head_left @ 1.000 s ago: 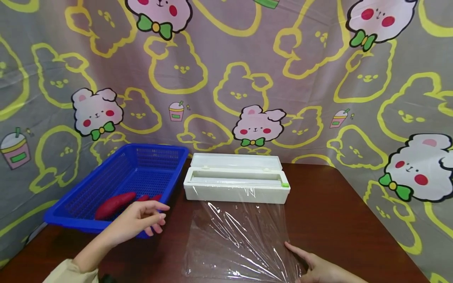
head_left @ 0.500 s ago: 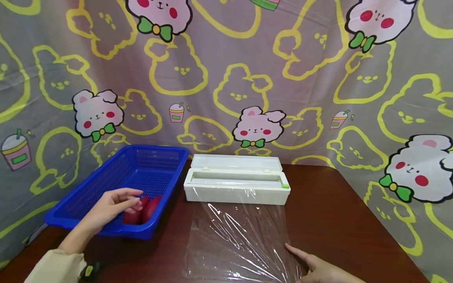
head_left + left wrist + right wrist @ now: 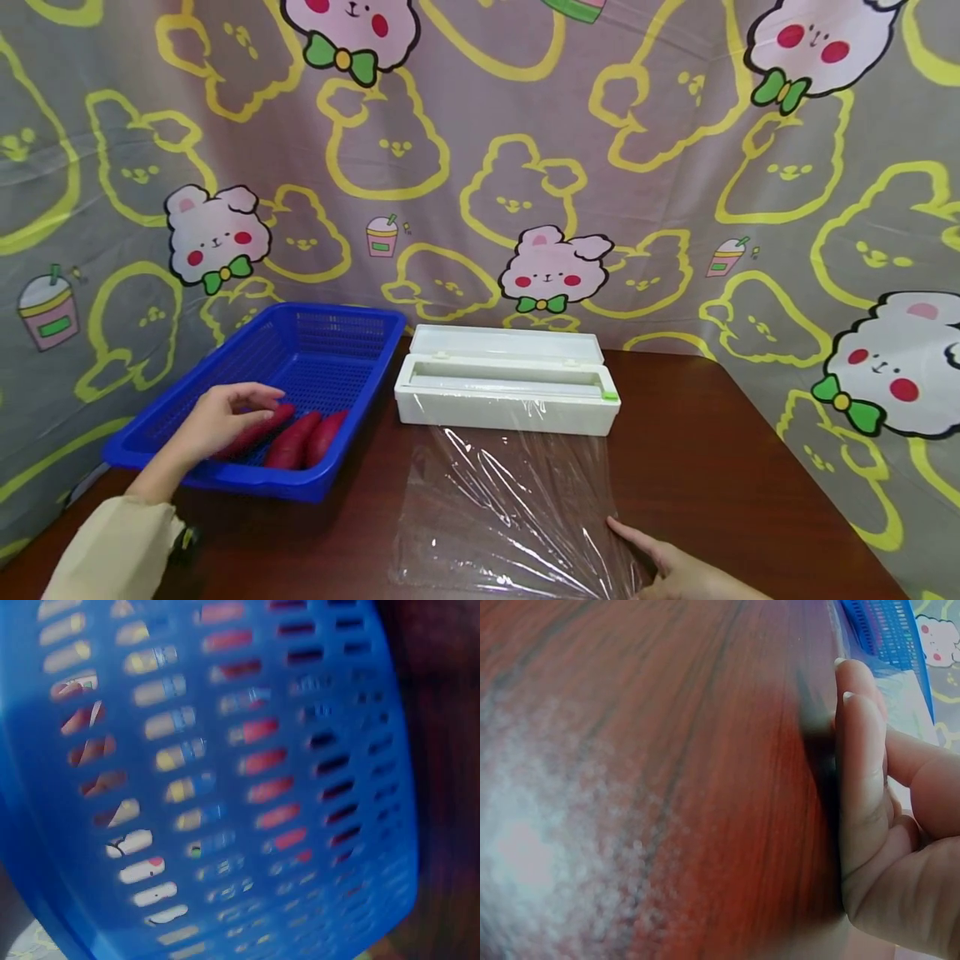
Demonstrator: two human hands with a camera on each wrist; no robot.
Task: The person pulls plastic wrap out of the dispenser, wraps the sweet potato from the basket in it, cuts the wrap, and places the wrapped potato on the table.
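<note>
My left hand (image 3: 219, 423) reaches into the blue basket (image 3: 306, 482), with thumb and fingers apart over a red sweet potato (image 3: 253, 435) that it partly covers. Beside that one lie two more red sweet potatoes, in the basket's near right corner. My right hand (image 3: 675, 570) rests at the near right corner of a sheet of cling film (image 3: 480, 517), its index finger straight along the film's edge. Creases in the film run together toward that hand. In the right wrist view its straight fingers (image 3: 862, 761) lie against the tabletop. The left wrist view shows the basket's slotted wall but not the hand.
The film comes out of a white cling film dispenser (image 3: 510, 411), whose lid (image 3: 506, 342) stands open at the back. A green cutter slider (image 3: 610, 396) sits at its right end. A patterned cloth (image 3: 450, 167) hangs behind the dark red-brown table (image 3: 705, 467).
My left hand has moved left and back from the basket's near right corner to the leftmost sweet potato, uncovering the other two. The right hand and the film have stayed in place.
</note>
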